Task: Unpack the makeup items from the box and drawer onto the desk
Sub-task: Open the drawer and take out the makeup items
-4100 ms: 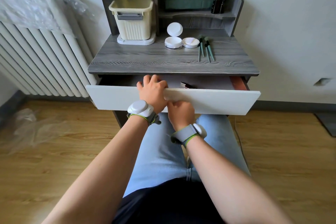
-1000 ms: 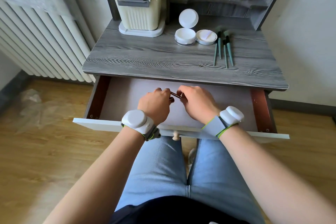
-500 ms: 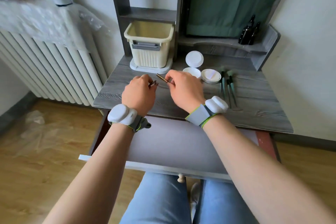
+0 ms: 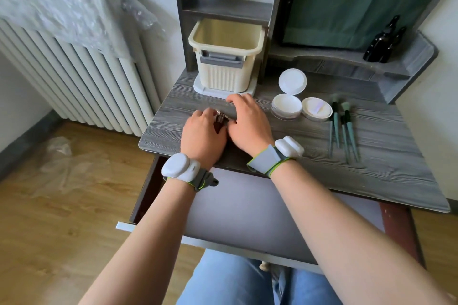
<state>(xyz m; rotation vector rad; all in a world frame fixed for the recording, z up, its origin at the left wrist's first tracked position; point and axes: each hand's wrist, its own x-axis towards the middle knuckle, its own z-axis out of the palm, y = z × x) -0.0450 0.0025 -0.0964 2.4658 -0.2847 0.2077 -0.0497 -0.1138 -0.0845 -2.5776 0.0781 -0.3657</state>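
While both hands meet mid-frame over the bench (image 4: 371,168), left hand (image 4: 202,135) and right hand (image 4: 249,122) each grip small dark makeup sticks (image 4: 220,119) between them, drawer (image 4: 247,218) open below.

We find no text, label, brand, number or sign that can be read anywhere here, neither on the desk (image 4: 371,156) nor on anything standing on it.

Small dark item (image 4: 220,120): mostly hidden between left hand (image 4: 203,136) and right hand (image 4: 249,125); kind indeterminate. Radiator (image 4: 62,77): cut off at left edge.
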